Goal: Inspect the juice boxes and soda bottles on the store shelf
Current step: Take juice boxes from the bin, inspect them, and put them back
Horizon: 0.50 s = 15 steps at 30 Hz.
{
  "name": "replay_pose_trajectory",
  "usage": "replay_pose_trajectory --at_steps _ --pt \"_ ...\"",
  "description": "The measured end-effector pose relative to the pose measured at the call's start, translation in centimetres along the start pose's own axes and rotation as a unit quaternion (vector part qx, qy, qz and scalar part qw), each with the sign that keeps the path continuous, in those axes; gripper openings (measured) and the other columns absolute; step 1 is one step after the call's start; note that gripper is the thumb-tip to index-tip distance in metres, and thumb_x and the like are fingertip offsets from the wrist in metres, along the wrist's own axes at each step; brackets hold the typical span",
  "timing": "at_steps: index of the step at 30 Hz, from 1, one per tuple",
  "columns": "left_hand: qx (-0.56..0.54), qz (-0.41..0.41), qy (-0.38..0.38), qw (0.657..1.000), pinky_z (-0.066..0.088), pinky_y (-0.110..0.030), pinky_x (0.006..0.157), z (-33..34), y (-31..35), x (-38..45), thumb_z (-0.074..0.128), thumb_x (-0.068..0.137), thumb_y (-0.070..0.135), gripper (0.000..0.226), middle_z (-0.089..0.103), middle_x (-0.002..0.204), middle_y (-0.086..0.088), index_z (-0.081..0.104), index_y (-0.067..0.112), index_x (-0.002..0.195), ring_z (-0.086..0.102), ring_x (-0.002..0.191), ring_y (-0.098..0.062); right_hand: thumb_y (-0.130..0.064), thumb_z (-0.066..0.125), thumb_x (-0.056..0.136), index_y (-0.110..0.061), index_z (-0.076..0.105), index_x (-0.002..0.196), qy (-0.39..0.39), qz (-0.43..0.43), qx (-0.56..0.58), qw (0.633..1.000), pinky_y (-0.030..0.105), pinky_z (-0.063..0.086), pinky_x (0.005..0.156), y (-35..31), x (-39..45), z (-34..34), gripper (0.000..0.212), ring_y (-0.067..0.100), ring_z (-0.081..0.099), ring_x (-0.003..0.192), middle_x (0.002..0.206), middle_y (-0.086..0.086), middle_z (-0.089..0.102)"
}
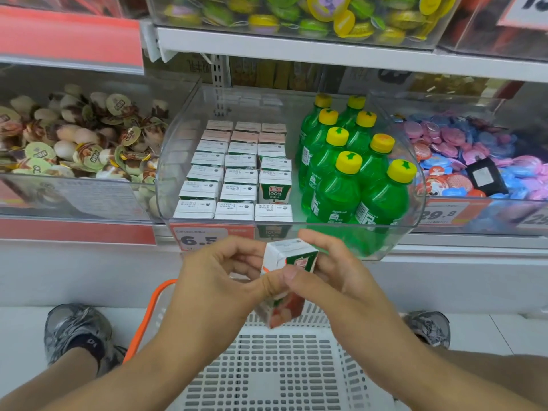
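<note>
The left hand and right hand pinch one small white-and-green cardboard juice box between them, tilted toward the camera for reading, at six o'clock of the clear plastic shelf bin.

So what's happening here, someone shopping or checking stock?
A person stands at a store shelf holding one small white-and-green juice carton in both hands, the left hand and right hand gripping it above a white plastic basket. In the clear plastic shelf bin behind, more juice cartons sit in rows beside green soda bottles with yellow caps, untouched.
</note>
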<state>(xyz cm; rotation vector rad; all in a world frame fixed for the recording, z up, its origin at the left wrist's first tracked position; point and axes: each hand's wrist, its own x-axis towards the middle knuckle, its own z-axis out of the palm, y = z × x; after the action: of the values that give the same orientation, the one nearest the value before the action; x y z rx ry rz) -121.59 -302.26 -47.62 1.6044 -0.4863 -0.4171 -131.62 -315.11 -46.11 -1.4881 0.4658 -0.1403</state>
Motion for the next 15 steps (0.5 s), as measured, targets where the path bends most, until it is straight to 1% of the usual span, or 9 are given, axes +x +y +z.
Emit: replay_pose_trajectory --at_steps 3,4,6,7,8,10,11,13,15 --pt "-0.023 -0.058 -0.013 0.998 0.053 -0.023 0.052 0.0 -0.2 0.1 0.085 0.040 0.038 0.056 0.069 0.074 -0.011 0.070 0.015 0.089 0.063 0.056 -0.017 -0.038 0.088 0.068 -0.034 0.043 0.139 -0.051 0.015 -0.089 0.995 0.041 0.061 0.082 0.3 0.2 -0.8 0.084 0.023 0.074 0.087 0.111 -0.003 0.073" --pt "-0.031 -0.068 -0.029 0.997 0.053 -0.027 0.051 0.0 0.0 0.0 0.085 0.043 0.036 0.054 0.067 0.073 -0.012 0.071 0.018 0.092 0.063 0.054 -0.020 -0.031 0.087 0.069 -0.036 0.044 0.139 -0.066 0.025 -0.110 0.991 0.043 0.060 0.083 0.1 0.2 -0.9 0.083 0.026 0.073 0.090 0.112 -0.001 0.074" --pt "-0.035 -0.068 -0.061 0.995 0.053 -0.029 0.049 0.0 0.4 0.0 0.082 0.054 0.032 0.040 0.064 0.072 -0.011 0.075 0.021 0.092 0.062 0.049 -0.024 -0.012 0.086 0.072 -0.032 0.046 0.139 -0.086 0.062 -0.091 0.990 0.039 0.061 0.071 -0.1 0.3 -1.3 0.080 0.034 0.070 0.086 0.105 0.009 0.075" --pt "-0.036 -0.064 -0.076 0.994 0.054 -0.029 0.049 0.0 0.6 0.1 0.079 0.062 0.029 0.031 0.066 0.073 -0.013 0.077 0.019 0.091 0.063 0.049 -0.023 -0.007 0.084 0.071 -0.031 0.047 0.137 -0.088 0.079 -0.075 0.990 0.039 0.059 0.067 -0.3 0.3 -1.4 0.080 0.036 0.067 0.083 0.102 0.013 0.075" --pt "-0.034 -0.063 -0.090 0.993 0.056 -0.029 0.050 -0.1 0.7 0.3 0.074 0.069 0.027 0.025 0.069 0.073 -0.015 0.078 0.017 0.091 0.064 0.050 -0.024 -0.004 0.083 0.070 -0.031 0.049 0.134 -0.079 0.092 -0.067 0.990 0.040 0.057 0.067 -0.4 0.4 -1.5 0.078 0.037 0.066 0.083 0.101 0.015 0.075" --pt "-0.025 -0.064 -0.114 0.991 0.058 -0.029 0.053 -0.3 0.8 0.6 0.068 0.077 0.028 0.024 0.071 0.068 -0.014 0.079 0.013 0.092 0.067 0.054 -0.025 0.002 0.078 0.075 -0.032 0.052 0.126 -0.056 0.100 -0.068 0.991 0.047 0.054 0.074 -0.5 0.6 -1.7 0.066 0.037 0.066 0.084 0.101 0.013 0.076" --pt "-0.020 -0.065 -0.118 0.991 0.058 -0.028 0.053 -0.3 0.9 0.7 0.068 0.077 0.028 0.024 0.071 0.065 -0.013 0.079 0.012 0.092 0.067 0.053 -0.025 0.000 0.076 0.080 -0.031 0.055 0.123 -0.048 0.098 -0.071 0.992 0.050 0.055 0.078 -0.4 0.6 -1.7 0.057 0.041 0.067 0.086 0.101 0.012 0.076" --pt "-0.018 -0.064 -0.116 0.991 0.056 -0.026 0.052 -0.4 1.2 0.7 0.069 0.078 0.027 0.022 0.067 0.057 -0.011 0.080 0.012 0.089 0.066 0.049 -0.025 -0.016 0.075 0.088 -0.026 0.061 0.120 -0.040 0.094 -0.063 0.993 0.057 0.052 0.090 -0.3 0.6 -1.6 0.037 0.047 0.066 0.093 0.101 0.014 0.076" --pt "-0.019 -0.065 -0.110 0.992 0.054 -0.024 0.049 -0.5 1.4 0.6 0.069 0.080 0.027 0.019 0.064 0.053 -0.012 0.080 0.012 0.084 0.065 0.045 -0.026 -0.031 0.071 0.089 -0.024 0.065 0.117 -0.045 0.089 -0.053 0.994 0.054 0.052 0.094 -0.4 0.5 -1.3 0.030 0.037 0.070 0.087 0.100 0.018 0.075"
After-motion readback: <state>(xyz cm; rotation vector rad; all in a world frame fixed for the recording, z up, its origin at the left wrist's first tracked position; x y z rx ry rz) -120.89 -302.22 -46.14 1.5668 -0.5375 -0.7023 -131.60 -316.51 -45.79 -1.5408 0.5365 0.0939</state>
